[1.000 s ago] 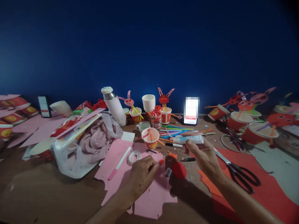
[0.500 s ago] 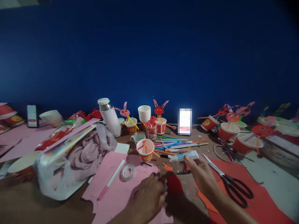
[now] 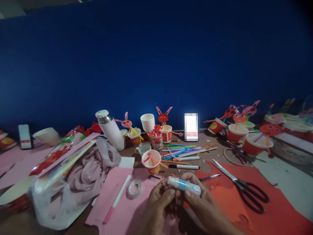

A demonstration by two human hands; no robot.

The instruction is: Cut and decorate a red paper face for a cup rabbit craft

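Observation:
A glue stick (image 3: 184,185) lies tilted across the space between my hands, above the table. My right hand (image 3: 202,202) is closed around its lower right end, thumb along its side. My left hand (image 3: 158,202) is closed beside the stick's pinkish end, fingers bent and close to it. What sits in the left fingers, if anything, is hidden. Pink paper (image 3: 122,195) lies under my left hand, with a tape roll (image 3: 134,189) and a pink-and-white marker (image 3: 117,199) on it. Red paper (image 3: 271,192) and an orange piece (image 3: 227,205) are right of my right hand.
Scissors (image 3: 244,189) lie on the red paper. Ahead are a paper cup (image 3: 151,161), a black marker (image 3: 184,166), coloured straws (image 3: 188,150) and a lit phone (image 3: 191,127). A flask (image 3: 111,130) and plastic bag (image 3: 58,195) stand left; cups with paper figures (image 3: 237,132) stand right.
My right hand has brought the glue stick down and towards me. My left hand has lifted off the pink paper to meet it. The red disc beside my left hand no longer shows clearly.

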